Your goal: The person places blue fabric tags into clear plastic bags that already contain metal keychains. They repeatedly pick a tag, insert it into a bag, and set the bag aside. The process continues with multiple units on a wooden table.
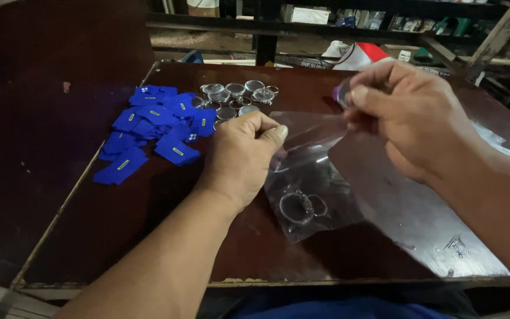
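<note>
Both forearms enter from the near edge of the dark brown table [119, 236]. Left hand [240, 156] is closed, pinching the top edge of a clear plastic bag [311, 177] between thumb and fingers. A metal key ring [299, 207] lies inside the bag, near of that pinch. Right hand [408, 115], raised at right, pinches a small round clear piece [342, 93]. Blue cloth tags [151, 127] and clear round discs [234, 97] lie far left, apart from both hands.
</note>
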